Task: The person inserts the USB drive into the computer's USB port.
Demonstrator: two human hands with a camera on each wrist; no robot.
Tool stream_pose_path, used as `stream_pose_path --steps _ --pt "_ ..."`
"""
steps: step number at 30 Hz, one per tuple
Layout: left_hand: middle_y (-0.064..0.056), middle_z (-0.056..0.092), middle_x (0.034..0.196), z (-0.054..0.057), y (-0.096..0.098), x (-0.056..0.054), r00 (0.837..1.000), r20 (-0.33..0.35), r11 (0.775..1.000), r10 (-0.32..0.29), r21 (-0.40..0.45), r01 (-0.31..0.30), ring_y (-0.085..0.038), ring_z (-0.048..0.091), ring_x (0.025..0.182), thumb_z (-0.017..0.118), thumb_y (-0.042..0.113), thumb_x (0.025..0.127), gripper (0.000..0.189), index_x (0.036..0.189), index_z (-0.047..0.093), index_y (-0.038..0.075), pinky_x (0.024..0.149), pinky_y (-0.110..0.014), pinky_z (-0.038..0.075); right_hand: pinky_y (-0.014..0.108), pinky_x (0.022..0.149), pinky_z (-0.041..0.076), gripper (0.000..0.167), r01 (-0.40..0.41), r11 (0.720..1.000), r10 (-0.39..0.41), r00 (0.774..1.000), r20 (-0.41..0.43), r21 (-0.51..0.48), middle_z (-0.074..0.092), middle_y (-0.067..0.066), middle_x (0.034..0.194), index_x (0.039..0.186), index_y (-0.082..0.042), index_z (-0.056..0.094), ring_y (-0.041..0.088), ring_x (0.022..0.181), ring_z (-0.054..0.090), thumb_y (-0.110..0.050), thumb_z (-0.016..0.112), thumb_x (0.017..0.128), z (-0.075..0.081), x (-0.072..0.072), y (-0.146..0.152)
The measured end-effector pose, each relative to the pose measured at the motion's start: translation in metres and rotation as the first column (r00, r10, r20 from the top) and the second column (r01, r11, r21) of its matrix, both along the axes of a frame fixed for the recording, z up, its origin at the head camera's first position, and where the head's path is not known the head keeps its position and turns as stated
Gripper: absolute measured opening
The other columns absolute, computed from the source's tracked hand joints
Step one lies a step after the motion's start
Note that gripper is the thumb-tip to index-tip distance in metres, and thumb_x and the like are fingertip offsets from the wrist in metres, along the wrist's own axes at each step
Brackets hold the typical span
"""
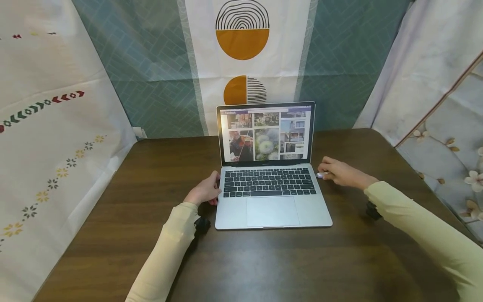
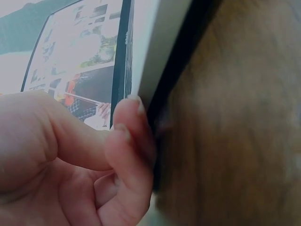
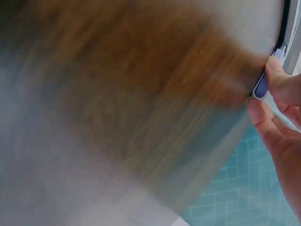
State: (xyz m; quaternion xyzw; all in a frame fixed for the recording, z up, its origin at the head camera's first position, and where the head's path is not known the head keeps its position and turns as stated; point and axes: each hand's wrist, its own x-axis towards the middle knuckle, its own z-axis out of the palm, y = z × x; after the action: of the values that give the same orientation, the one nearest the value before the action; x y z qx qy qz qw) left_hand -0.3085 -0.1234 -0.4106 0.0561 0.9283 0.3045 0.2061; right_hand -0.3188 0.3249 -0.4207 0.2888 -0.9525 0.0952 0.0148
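Observation:
A silver laptop (image 1: 273, 212) stands unfolded on the table, its screen lit with a page of photos. At its left side, my left hand (image 1: 205, 189) grips the edge beside the keyboard; in the left wrist view the curled fingers (image 2: 127, 160) lie against the laptop's side edge. On the other side, my right hand (image 1: 341, 172) pinches a small white and purple USB flash drive (image 3: 261, 88) between thumb and fingertips. The drive's far end is right at the laptop's right side edge, level with the keyboard.
The brown wooden table (image 1: 271, 264) extends around the laptop. Behind it hangs a green and white patterned cloth (image 1: 158, 84), with pale printed cloths at left (image 1: 56, 167) and right (image 1: 445, 138). Each wrist carries a dark camera.

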Motion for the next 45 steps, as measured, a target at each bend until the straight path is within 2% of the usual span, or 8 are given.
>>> stream_pose_path --steps 6,14,23,28,37,45 --pt "-0.012 0.057 0.082 0.000 0.003 0.000 1.000 -0.007 1.000 -0.006 0.003 0.006 -0.019 0.059 0.058 0.056 0.011 0.096 0.043 0.133 0.035 0.008 0.056 -0.027 0.050 0.030 0.071 0.051 0.019 0.020 0.999 -0.020 1.000 -0.002 0.027 0.050 0.001 0.089 0.098 -0.007 0.066 0.013 0.079 0.052 -0.001 0.073 0.081 0.003 0.004 0.008" --pt "-0.012 0.058 0.082 -0.001 0.000 0.000 1.000 -0.011 1.000 0.002 -0.021 -0.002 -0.019 0.060 0.058 0.056 0.012 0.096 0.044 0.134 0.034 0.008 0.056 -0.027 0.049 0.030 0.070 0.051 0.019 -0.033 0.999 0.033 0.999 -0.036 -0.014 0.052 0.002 0.089 0.097 -0.006 0.066 0.013 0.078 0.052 -0.001 0.074 0.081 0.001 0.003 0.002" --pt "-0.012 0.058 0.082 -0.002 0.003 0.001 1.000 -0.007 0.999 0.013 -0.033 -0.014 -0.019 0.060 0.058 0.056 0.012 0.096 0.043 0.133 0.034 0.009 0.056 -0.027 0.048 0.029 0.069 0.049 0.015 0.028 0.999 -0.029 0.999 0.022 0.020 0.048 0.001 0.087 0.093 -0.009 0.066 0.014 0.077 0.052 -0.002 0.073 0.082 0.003 -0.002 0.000" --pt "-0.012 0.058 0.083 -0.001 0.003 0.000 1.000 -0.003 0.999 0.015 -0.035 -0.015 -0.019 0.060 0.058 0.057 0.012 0.096 0.043 0.133 0.034 0.009 0.056 -0.027 0.048 0.028 0.068 0.050 0.017 0.010 1.000 -0.011 0.999 0.044 0.015 0.048 0.001 0.086 0.094 -0.010 0.067 0.015 0.078 0.052 -0.003 0.075 0.080 0.005 -0.002 0.000" --pt "-0.012 0.058 0.083 0.000 0.002 0.002 1.000 -0.003 1.000 0.005 -0.028 -0.005 -0.019 0.060 0.058 0.057 0.012 0.096 0.043 0.133 0.034 0.009 0.057 -0.027 0.048 0.033 0.072 0.053 0.019 0.061 0.998 -0.060 0.998 0.012 -0.031 0.051 0.004 0.087 0.095 -0.009 0.069 0.017 0.079 0.053 0.000 0.074 0.080 0.003 0.001 -0.003" --pt "-0.012 0.057 0.082 0.001 0.003 0.002 1.000 -0.003 1.000 0.015 -0.010 -0.015 -0.019 0.059 0.057 0.055 0.010 0.096 0.042 0.133 0.035 0.008 0.054 -0.027 0.047 0.033 0.070 0.046 0.017 0.110 0.986 -0.102 0.992 0.072 -0.128 0.051 0.004 0.084 0.095 -0.009 0.067 0.018 0.076 0.050 -0.002 0.074 0.081 -0.004 -0.002 0.003"
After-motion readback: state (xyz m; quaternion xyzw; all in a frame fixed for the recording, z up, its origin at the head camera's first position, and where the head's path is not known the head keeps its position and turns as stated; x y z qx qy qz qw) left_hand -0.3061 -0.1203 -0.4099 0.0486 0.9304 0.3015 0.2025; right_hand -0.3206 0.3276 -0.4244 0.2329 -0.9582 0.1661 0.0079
